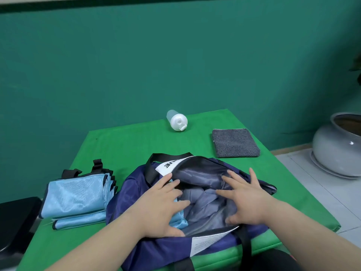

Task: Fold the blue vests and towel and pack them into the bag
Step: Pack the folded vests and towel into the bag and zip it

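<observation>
Fingers (165, 178) of left hand (162, 204) spread on blue vest (178, 220) inside open bag (129, 194). Right hand (246, 202) fingers apart, on bag lining. Folded vests (74, 194) stacked left of bag on bench (136, 141); towel (235, 142) far right.

The table (117, 145) occupies the lower centre of the frame. The bag (136, 192) sits on it at the near edge, mouth open upward. A stack of folded vests (76, 194) lies on the table just left of the bag. The towel (235, 142) lies folded on the table behind the bag, right of centre and apart from it. The bottle (177, 120) lies on its side near the far edge, left of the towel.

One vest (176, 220) sits inside the bag at the left of the opening, with the left hand (162, 204) flat on it. The right hand (244, 200) lies in the right of the opening, fingers spread. A pot (336, 145) stands on the floor at the right edge of the frame, off the table.
</observation>
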The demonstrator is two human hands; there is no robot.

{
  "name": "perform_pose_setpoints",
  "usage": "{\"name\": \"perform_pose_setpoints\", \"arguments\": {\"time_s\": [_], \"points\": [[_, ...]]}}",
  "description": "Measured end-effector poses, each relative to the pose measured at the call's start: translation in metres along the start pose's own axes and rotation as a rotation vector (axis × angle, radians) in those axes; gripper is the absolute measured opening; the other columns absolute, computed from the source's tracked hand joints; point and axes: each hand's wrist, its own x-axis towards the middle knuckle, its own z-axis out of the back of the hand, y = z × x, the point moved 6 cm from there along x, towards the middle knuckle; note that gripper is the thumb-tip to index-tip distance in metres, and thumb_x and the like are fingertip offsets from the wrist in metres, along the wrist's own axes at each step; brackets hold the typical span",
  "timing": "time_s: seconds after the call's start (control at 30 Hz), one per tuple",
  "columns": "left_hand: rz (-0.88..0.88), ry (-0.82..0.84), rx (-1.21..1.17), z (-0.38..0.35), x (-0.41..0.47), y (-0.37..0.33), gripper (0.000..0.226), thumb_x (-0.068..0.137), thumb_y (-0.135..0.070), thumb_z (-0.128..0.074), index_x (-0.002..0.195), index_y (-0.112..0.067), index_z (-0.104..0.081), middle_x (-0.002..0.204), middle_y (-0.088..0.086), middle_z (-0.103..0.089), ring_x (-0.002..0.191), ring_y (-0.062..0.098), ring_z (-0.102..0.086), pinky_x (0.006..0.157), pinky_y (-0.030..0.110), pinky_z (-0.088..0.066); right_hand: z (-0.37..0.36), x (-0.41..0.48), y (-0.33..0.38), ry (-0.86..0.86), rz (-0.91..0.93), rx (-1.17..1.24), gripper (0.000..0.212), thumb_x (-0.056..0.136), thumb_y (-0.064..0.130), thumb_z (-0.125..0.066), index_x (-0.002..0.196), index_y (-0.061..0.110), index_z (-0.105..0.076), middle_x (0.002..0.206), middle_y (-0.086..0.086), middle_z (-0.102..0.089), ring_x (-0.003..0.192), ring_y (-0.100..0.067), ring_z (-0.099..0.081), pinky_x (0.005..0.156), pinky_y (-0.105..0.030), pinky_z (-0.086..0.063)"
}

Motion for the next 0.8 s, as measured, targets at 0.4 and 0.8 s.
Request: {"name": "perform_pose_setpoints", "arguments": {"time_s": [0.4, 0.8], "points": [[0.109, -0.103, -0.007, 0.011, -0.006, 0.004, 0.101, 0.063, -0.098, -0.037, 0.128, -0.026, -0.065, 0.119, 0.009, -0.069, 0.129, 0.040, -0.053, 0.116, 0.053, -0.008, 0.070, -0.024, -0.003, -0.143, -0.156, -0.240, 0.105, 0.059, 0.079, -0.053, 0.153, 0.035, -0.034, 0.168, -0.008, -0.001, 0.155, -0.021, 0.005, 0.102, -0.076, 0.022], [0.207, -0.186, -0.153, 0.023, -0.033, -0.001, 0.049, 0.080, -0.065, -0.052, 0.119, -0.037, -0.064, 0.126, -0.012, -0.062, 0.139, 0.019, -0.044, 0.117, 0.049, -0.012, 0.056, -0.018, 0.062, -0.130, 0.080, 0.070, 0.065, 0.085, 0.056, -0.055, 0.146, 0.038, -0.042, 0.165, 0.003, -0.014, 0.155, -0.022, 0.003, 0.118, -0.061, 0.012]]}}
